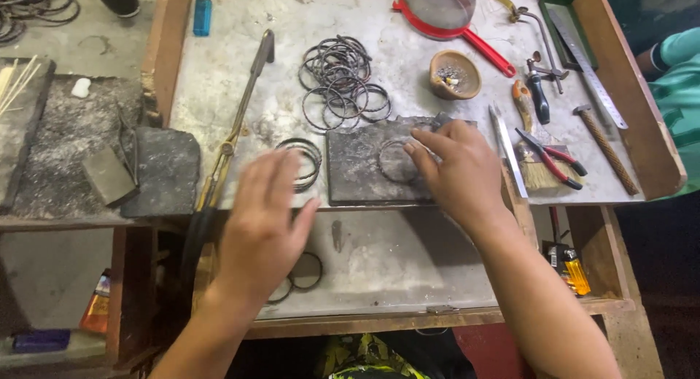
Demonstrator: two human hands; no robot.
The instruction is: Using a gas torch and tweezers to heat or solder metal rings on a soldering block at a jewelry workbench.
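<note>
The right hand (458, 171) rests on the dark square metal slab (375, 164), its fingers (426, 147) curled close together over a thin grey wire ring (397, 160) lying flat on the slab — touching it, though whether pinching I cannot tell. The left hand (264, 222) hovers blurred, fingers straight and nearly together, just beside a small stack of dark wire rings (305, 160) on the grey tabletop (226, 73). It looks like ring-setting on the slab — steadying that ring seems called for.
</note>
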